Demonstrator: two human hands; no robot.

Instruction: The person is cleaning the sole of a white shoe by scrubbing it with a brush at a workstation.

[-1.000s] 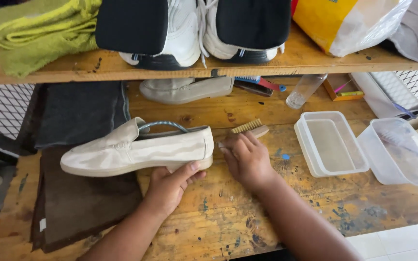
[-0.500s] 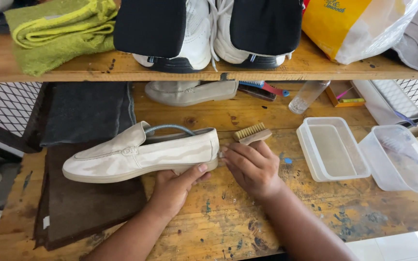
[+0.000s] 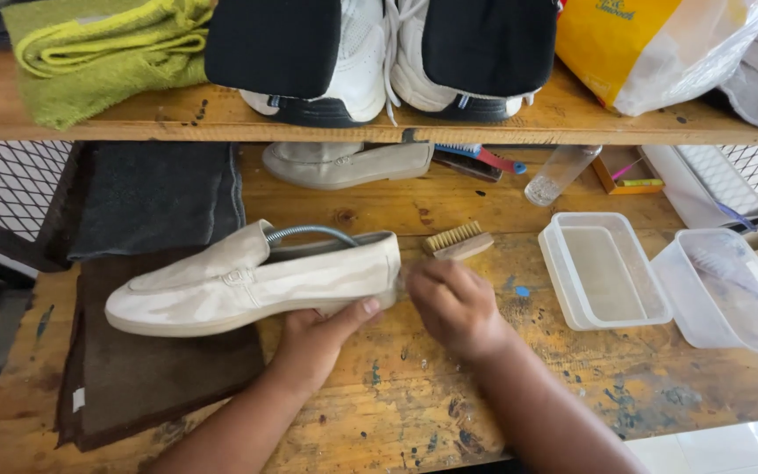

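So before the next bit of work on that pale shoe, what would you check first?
1. Left hand grips the beige loafer under its sole near the heel: ok.
2. Loafer's toe over the brown cloth: ok.
3. Shoe tree spring shows in the loafer's opening: ok.
4. Right hand at the heel, whether it holds anything: cannot tell, blurred.
5. Wooden brush lies free on the bench, close behind the right hand: ok.
6. Clear tub stands apart from both hands: ok.

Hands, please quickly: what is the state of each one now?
Left hand: closed on the beige loafer, gripping its sole.
Right hand: curled at the loafer's heel; contents cannot be told.
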